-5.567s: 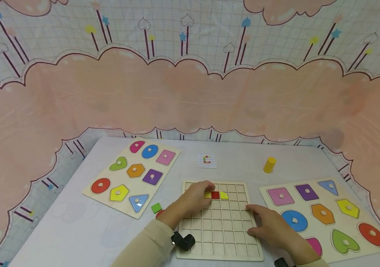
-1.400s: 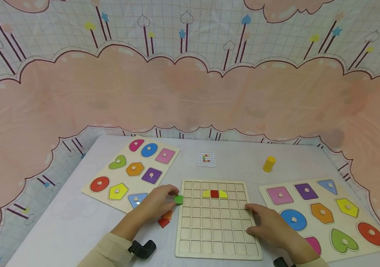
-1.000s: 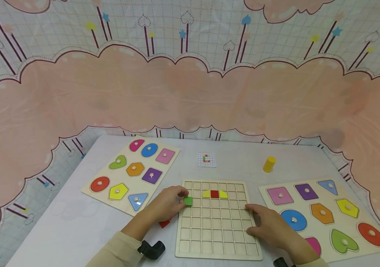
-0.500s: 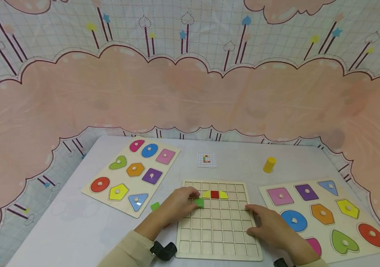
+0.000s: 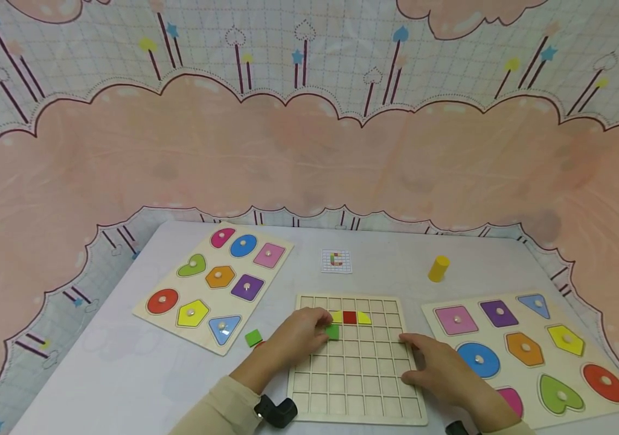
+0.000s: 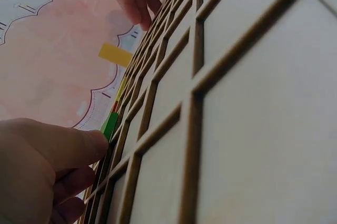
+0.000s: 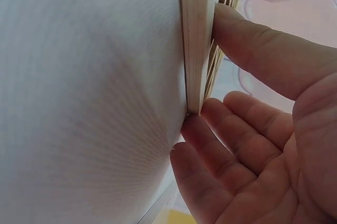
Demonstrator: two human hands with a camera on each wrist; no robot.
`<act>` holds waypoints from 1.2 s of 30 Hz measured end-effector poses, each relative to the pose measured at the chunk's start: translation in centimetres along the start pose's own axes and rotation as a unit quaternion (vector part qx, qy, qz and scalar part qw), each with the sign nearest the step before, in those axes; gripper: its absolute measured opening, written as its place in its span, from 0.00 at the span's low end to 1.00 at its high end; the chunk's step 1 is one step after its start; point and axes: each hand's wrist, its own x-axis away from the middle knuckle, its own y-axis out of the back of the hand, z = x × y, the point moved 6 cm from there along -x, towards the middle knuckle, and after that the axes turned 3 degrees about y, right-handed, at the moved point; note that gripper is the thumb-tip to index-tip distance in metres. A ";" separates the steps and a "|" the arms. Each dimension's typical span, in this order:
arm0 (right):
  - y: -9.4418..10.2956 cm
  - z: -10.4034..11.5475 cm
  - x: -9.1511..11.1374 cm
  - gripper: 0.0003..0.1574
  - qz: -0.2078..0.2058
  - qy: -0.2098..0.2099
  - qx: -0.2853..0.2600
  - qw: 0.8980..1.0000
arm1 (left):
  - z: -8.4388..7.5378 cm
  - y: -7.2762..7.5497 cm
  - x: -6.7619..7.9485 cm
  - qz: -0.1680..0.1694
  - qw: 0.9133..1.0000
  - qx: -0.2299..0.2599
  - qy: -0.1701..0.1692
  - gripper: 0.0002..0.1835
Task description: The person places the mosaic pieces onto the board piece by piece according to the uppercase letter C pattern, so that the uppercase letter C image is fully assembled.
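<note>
My left hand (image 5: 301,332) pinches a green square tile (image 5: 333,331) by its left side, at the second row of the gridded wooden board (image 5: 358,411). In the left wrist view the thumb lies against this green tile (image 6: 109,125), close over the grid lines. Just above it are a yellow quarter-round tile (image 5: 337,316), a red square tile (image 5: 349,317) and a second yellow quarter-round tile (image 5: 364,318), in a row. My right hand (image 5: 442,365) rests with spread fingers against the board's right edge. In the right wrist view the thumb (image 7: 229,16) touches that edge.
Another green tile (image 5: 253,337) lies left of the board, beside a red piece mostly hidden by my left arm. Knobbed shape puzzles flank the board, the left puzzle (image 5: 238,264) and the right puzzle (image 5: 499,335). Behind stand a pattern card (image 5: 336,261) and a yellow cylinder (image 5: 439,269).
After leaving the left yellow tile, my left hand took a green tile left of the board and carried it right, onto the grid below that yellow tile. My right hand stayed at the edge.
</note>
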 end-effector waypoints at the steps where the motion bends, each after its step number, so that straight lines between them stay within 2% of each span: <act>1: 0.0 0.0 0.0 0.41 0.000 0.000 0.000 1.000 | 0.0 0.0 0.0 -0.001 1.000 -0.002 0.000 0.14; 36: 0.0 0.0 0.0 0.41 -0.001 0.000 -0.002 1.000 | -0.1 -0.4 -0.6 0.002 1.000 0.017 0.025 0.16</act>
